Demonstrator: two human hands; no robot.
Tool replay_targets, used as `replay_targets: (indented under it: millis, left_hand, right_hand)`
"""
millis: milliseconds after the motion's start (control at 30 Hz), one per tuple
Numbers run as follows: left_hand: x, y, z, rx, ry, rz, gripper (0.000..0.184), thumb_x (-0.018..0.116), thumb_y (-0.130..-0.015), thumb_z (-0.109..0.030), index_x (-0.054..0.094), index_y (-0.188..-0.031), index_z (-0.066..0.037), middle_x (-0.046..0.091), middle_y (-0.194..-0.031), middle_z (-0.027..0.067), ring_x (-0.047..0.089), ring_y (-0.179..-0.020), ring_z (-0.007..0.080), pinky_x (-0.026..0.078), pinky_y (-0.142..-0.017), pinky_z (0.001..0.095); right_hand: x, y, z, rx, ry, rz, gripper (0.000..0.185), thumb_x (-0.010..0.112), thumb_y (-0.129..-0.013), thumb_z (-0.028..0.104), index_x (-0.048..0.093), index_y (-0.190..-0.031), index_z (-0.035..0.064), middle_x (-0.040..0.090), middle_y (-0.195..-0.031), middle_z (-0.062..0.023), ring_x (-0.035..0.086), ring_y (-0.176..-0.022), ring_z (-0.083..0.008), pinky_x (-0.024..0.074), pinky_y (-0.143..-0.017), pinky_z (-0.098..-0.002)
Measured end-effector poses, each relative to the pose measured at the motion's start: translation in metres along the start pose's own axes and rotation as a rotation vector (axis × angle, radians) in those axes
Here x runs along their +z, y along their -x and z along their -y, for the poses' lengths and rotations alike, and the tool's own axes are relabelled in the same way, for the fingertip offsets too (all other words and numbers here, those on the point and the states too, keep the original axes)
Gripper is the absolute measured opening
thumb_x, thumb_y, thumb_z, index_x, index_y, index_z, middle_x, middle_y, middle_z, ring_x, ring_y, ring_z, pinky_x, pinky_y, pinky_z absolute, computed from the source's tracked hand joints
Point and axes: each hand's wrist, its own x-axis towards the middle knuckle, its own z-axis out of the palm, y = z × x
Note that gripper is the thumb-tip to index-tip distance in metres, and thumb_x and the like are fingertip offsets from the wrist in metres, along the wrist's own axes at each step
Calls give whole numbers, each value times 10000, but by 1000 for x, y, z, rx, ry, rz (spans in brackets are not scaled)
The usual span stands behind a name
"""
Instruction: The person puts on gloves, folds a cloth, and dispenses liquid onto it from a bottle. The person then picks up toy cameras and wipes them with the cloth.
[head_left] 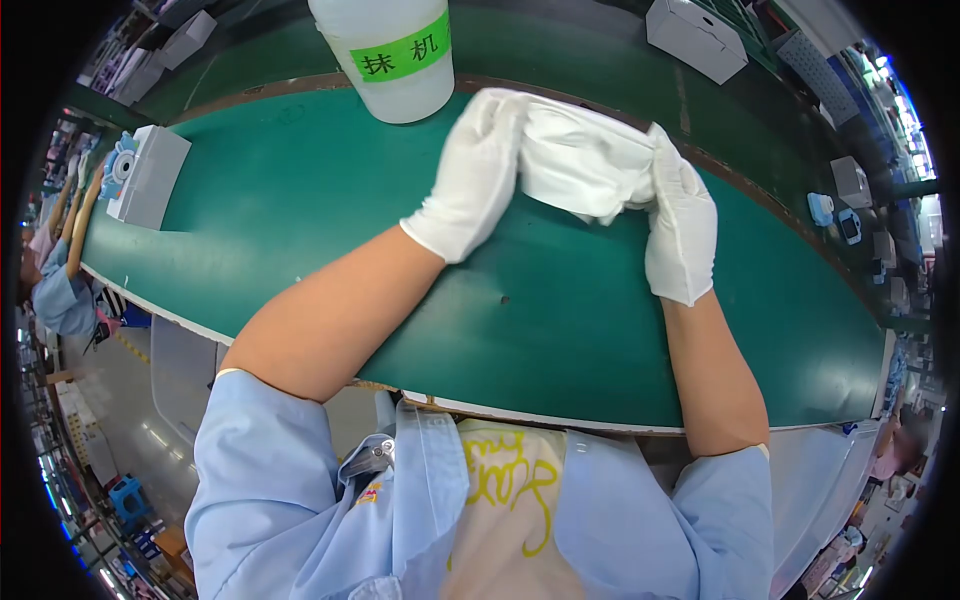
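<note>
Cloth (590,155) hung between hands
Left hand (477,170) and right hand (681,225) pinched its ends, seemingly spreading it (tub (395,62) stood far).

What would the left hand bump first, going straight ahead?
Beyond the white cloth it holds, the left hand would probably meet the brown far edge, or pass above; height is unclear.

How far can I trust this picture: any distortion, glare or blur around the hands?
Head view: strong fisheye, black corners, the green table bowed at its edges; head view: faint sheen on the tabletop, bright lights at the right margin; head view: folds readable in the white cloth between left hand and right hand, bucket label legible.
</note>
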Motion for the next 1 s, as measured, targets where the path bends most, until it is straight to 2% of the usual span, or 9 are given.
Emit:
replay_targets:
  millis: [133, 300, 433, 533, 567, 667, 800, 933, 1000]
  left_hand:
    - [-12, -14, -11, 172, -82, 84, 146, 563, -992, -151, 620, -1032, -22, 632, -914, -18, 567, -866, 55, 464, -774, 204]
    - [-25, -19, -25, 283, -279, 225, 135, 578, -915, 31, 659, -1019, 2, 657, -988, 25, 594, -944, 89, 488, -857, 241]
    - [-36, -29, -32, 727, -470, 160, 221, 607, -825, 83, 642, -1037, 31, 619, -1120, 103, 589, -1067, 169, 501, -907, 289]
    - [-29, -17, -58, 1153, -616, -58, 274, 723, -736, 42, 668, -988, -52, 665, -1064, 119, 625, -1053, 290, 503, -895, 351]
    - [-36, -14, -62, 1122, -630, 74, 326, 735, -713, 56, 659, -1018, -32, 663, -1052, 144, 629, -1031, 300, 500, -924, 368]
    - [-31, -3, -66, 530, -46, 441, 330, 573, -735, 111, 664, -1022, -23, 662, -1008, 28, 623, -935, 130, 502, -832, 260]
    - [-42, 3, -95, -258, -384, 989, 131, 737, -824, -46, 660, -930, -47, 656, -902, -24, 589, -880, 62, 481, -827, 227]
    - [-32, 11, -104, -430, -566, 1226, 136, 789, -777, -38, 670, -842, -49, 629, -773, -51, 566, -748, 35, 478, -668, 218]
    - [-35, 10, -91, -291, -508, 1027, 115, 740, -817, -34, 661, -900, -35, 622, -826, -39, 559, -784, 40, 474, -713, 215]
  right_hand:
    - [-13, -9, 1, -164, 186, -63, 333, 578, -999, 292, 674, -1067, -20, 650, -913, 1, 518, -789, -55, 420, -742, -216]
    - [-20, -12, 12, -293, 154, -148, 254, 621, -972, 209, 659, -1076, -19, 658, -1017, -23, 555, -950, -77, 421, -876, -218]
    - [-30, -11, 23, -429, 59, -81, 203, 632, -953, 141, 625, -1100, 1, 647, -1121, -61, 580, -1038, -122, 426, -965, -273]
    - [-30, -1, 41, -599, 25, -44, 196, 608, -961, 124, 607, -1106, -9, 645, -1128, -90, 588, -1100, -179, 420, -1001, -310]
    - [-28, 3, 46, -647, 66, -48, 169, 603, -950, 119, 614, -1058, -11, 643, -1124, -122, 596, -1123, -237, 428, -1010, -350]
    - [-46, 3, 50, -686, 133, 282, 147, 631, -908, 135, 617, -967, 0, 645, -1071, -125, 615, -1082, -254, 451, -979, -367]
    - [-70, 5, 56, -232, 241, 888, 85, 632, -755, 77, 596, -798, 13, 640, -922, -96, 624, -907, -227, 483, -825, -328]
    - [-57, 16, 62, -20, 633, 1121, 109, 570, -710, 31, 626, -804, 29, 633, -793, -47, 579, -730, -119, 472, -635, -268]
    - [-57, 17, 58, -19, 693, 965, 99, 581, -732, 50, 626, -816, 22, 619, -815, -47, 574, -735, -116, 471, -638, -260]
